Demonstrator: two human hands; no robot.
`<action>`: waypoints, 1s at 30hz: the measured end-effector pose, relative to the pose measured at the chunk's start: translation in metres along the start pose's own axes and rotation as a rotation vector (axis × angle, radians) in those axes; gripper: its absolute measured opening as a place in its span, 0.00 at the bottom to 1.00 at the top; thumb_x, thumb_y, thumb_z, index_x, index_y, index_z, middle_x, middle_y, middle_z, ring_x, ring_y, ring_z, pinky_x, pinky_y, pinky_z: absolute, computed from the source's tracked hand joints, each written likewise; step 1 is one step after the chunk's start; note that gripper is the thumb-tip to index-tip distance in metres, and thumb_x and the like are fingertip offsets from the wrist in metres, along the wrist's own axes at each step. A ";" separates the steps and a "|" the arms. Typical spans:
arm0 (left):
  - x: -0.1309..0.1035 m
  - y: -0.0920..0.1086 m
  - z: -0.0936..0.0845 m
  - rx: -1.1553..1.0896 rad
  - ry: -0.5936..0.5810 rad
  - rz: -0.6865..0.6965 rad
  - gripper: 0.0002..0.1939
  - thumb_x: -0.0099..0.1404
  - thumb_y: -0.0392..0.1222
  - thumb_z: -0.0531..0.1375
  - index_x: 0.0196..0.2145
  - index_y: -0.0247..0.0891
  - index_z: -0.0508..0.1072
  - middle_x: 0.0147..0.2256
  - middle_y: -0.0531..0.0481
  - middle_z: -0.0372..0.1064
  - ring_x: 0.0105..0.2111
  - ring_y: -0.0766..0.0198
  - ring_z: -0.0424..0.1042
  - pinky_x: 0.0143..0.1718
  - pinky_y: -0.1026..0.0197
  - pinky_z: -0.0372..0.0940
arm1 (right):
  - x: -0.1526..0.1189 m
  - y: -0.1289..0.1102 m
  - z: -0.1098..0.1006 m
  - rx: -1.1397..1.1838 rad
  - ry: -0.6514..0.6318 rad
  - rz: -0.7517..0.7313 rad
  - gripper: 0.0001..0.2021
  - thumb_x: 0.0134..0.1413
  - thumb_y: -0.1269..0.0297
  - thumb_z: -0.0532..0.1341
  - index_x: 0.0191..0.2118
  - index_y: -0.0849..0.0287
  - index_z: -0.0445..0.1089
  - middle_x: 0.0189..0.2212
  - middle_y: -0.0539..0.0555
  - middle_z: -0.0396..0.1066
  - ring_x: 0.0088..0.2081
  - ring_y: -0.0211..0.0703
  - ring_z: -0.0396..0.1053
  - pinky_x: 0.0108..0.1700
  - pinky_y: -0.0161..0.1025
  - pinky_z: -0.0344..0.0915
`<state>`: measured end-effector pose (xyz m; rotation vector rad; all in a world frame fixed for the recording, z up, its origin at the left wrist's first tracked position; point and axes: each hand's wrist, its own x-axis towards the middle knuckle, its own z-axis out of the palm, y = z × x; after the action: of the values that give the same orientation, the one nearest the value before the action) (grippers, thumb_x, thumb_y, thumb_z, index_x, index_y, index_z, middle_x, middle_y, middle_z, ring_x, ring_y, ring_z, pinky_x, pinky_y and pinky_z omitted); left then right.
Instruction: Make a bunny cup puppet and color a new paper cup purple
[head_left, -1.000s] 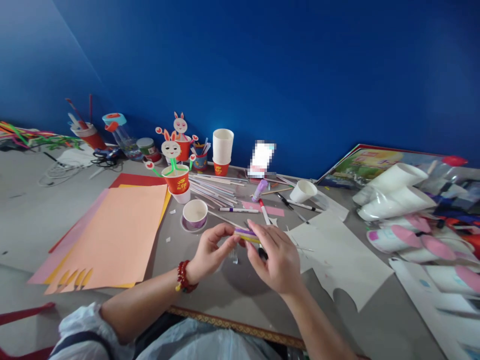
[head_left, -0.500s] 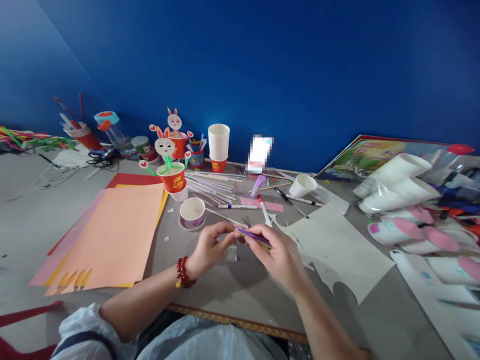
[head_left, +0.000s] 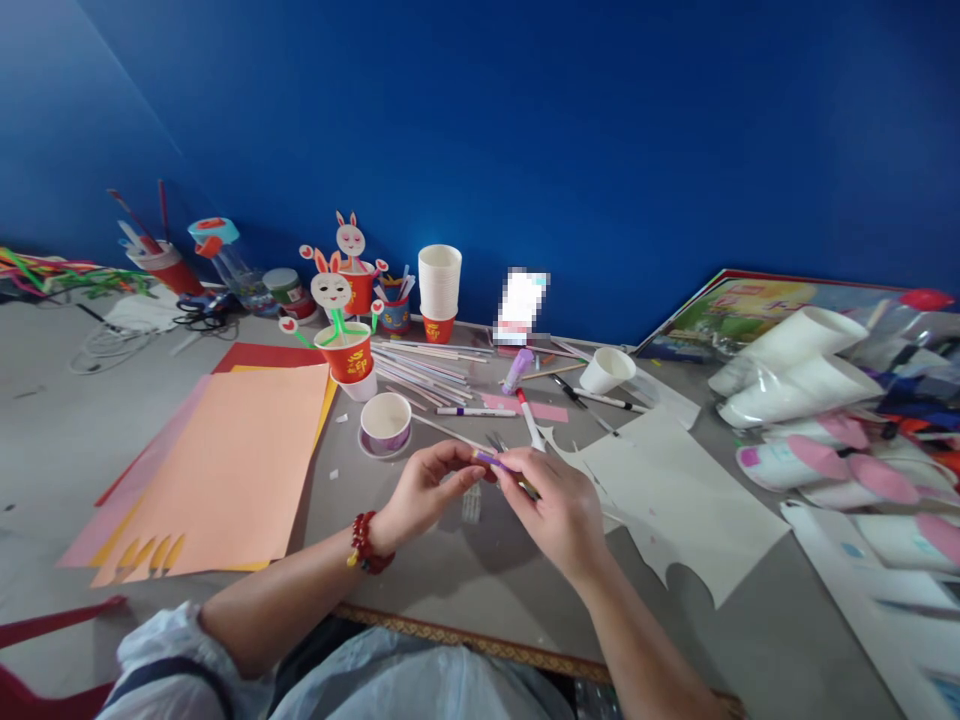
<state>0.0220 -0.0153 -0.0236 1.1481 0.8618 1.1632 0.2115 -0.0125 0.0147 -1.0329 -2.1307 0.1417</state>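
Observation:
Above the table's front middle, both hands meet at a thin purple and yellow strip (head_left: pixel 489 459). I cannot tell what it is made of. My right hand (head_left: pixel 551 505) is closed round most of it, thumb and fingers pinching. At the strip's left end, the fingertips of my left hand (head_left: pixel 431 485) are closed in a pinch. Just beyond the hands lie scissors (head_left: pixel 495 440), partly hidden, and a white marker with a red end (head_left: pixel 531 420). A small clear piece with markings (head_left: pixel 472 503) lies on the table below the fingers.
A white paper cup (head_left: pixel 386 420) stands in a purple-sided ring to the left. Coloured paper sheets (head_left: pixel 240 450) lie farther left, cut white paper (head_left: pixel 690 500) to the right. Behind are rabbit figures in red cups (head_left: pixel 348 352), thin sticks (head_left: pixel 424 372) and a glue stick (head_left: pixel 517 371).
The strip has turned slightly in my fingers, and less of its purple side shows. Both hands stay in nearly the same place; my left fingers have shifted a little along its end.

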 end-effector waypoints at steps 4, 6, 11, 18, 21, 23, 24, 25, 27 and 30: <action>0.000 0.005 0.002 -0.134 0.005 -0.044 0.13 0.60 0.47 0.70 0.36 0.35 0.76 0.35 0.46 0.79 0.37 0.61 0.77 0.41 0.63 0.70 | -0.001 0.002 0.003 -0.142 0.040 -0.147 0.09 0.64 0.75 0.59 0.45 0.58 0.72 0.39 0.54 0.81 0.38 0.44 0.79 0.42 0.37 0.70; 0.000 0.007 0.003 -0.164 0.014 -0.042 0.13 0.59 0.47 0.71 0.35 0.35 0.77 0.35 0.47 0.79 0.36 0.63 0.77 0.40 0.64 0.69 | -0.002 0.002 0.004 -0.194 0.050 -0.196 0.10 0.64 0.76 0.59 0.47 0.58 0.72 0.40 0.54 0.82 0.38 0.43 0.79 0.43 0.37 0.70; -0.002 0.005 0.002 -0.114 0.030 -0.015 0.12 0.62 0.47 0.69 0.36 0.35 0.79 0.36 0.46 0.79 0.37 0.63 0.76 0.41 0.64 0.68 | -0.002 0.000 0.007 -0.236 0.058 -0.225 0.11 0.63 0.77 0.60 0.48 0.59 0.72 0.42 0.56 0.81 0.39 0.44 0.78 0.44 0.39 0.70; -0.003 0.003 0.000 -0.023 0.064 0.012 0.15 0.63 0.49 0.68 0.37 0.34 0.79 0.35 0.45 0.78 0.34 0.62 0.74 0.37 0.64 0.67 | -0.001 -0.002 0.003 -0.054 -0.083 -0.080 0.16 0.60 0.71 0.58 0.54 0.58 0.68 0.45 0.59 0.79 0.45 0.51 0.76 0.47 0.45 0.71; -0.003 0.002 0.000 0.021 0.053 0.016 0.16 0.63 0.51 0.67 0.39 0.34 0.79 0.37 0.44 0.79 0.35 0.61 0.75 0.39 0.63 0.68 | 0.001 0.001 0.001 0.012 -0.118 -0.006 0.12 0.64 0.67 0.59 0.52 0.57 0.68 0.43 0.58 0.79 0.43 0.50 0.77 0.45 0.43 0.71; -0.002 0.001 0.000 0.047 0.053 0.014 0.17 0.63 0.52 0.67 0.40 0.34 0.79 0.37 0.44 0.79 0.35 0.61 0.75 0.39 0.62 0.68 | 0.002 0.005 0.000 0.073 -0.154 0.043 0.08 0.65 0.65 0.59 0.48 0.56 0.70 0.41 0.56 0.80 0.41 0.49 0.77 0.43 0.40 0.70; -0.002 0.001 0.000 0.054 0.057 0.010 0.17 0.62 0.53 0.67 0.39 0.34 0.79 0.37 0.44 0.79 0.35 0.61 0.75 0.38 0.62 0.68 | 0.002 0.007 -0.001 0.112 -0.173 0.074 0.07 0.65 0.65 0.59 0.46 0.56 0.71 0.40 0.55 0.80 0.40 0.48 0.77 0.41 0.39 0.69; -0.002 0.001 0.001 0.057 0.059 0.002 0.18 0.62 0.53 0.67 0.39 0.34 0.79 0.37 0.44 0.79 0.35 0.61 0.75 0.38 0.62 0.68 | 0.003 0.009 -0.002 0.159 -0.196 0.112 0.05 0.65 0.64 0.59 0.44 0.55 0.71 0.38 0.54 0.80 0.39 0.47 0.77 0.40 0.38 0.69; -0.001 0.001 0.001 0.056 0.054 -0.021 0.18 0.62 0.54 0.67 0.38 0.34 0.79 0.35 0.44 0.79 0.34 0.61 0.74 0.36 0.63 0.68 | 0.003 0.011 -0.003 0.276 -0.240 0.207 0.05 0.66 0.62 0.60 0.41 0.55 0.72 0.36 0.52 0.79 0.36 0.44 0.77 0.37 0.35 0.68; 0.000 0.002 0.002 0.049 0.027 -0.058 0.18 0.61 0.54 0.67 0.37 0.34 0.78 0.34 0.46 0.78 0.32 0.63 0.74 0.35 0.63 0.67 | 0.003 0.013 -0.004 0.438 -0.284 0.338 0.07 0.66 0.59 0.60 0.38 0.55 0.72 0.34 0.50 0.78 0.33 0.40 0.74 0.35 0.32 0.66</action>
<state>0.0231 -0.0157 -0.0209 1.1419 0.9435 1.1176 0.2213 -0.0026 0.0135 -1.1414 -2.0146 0.9222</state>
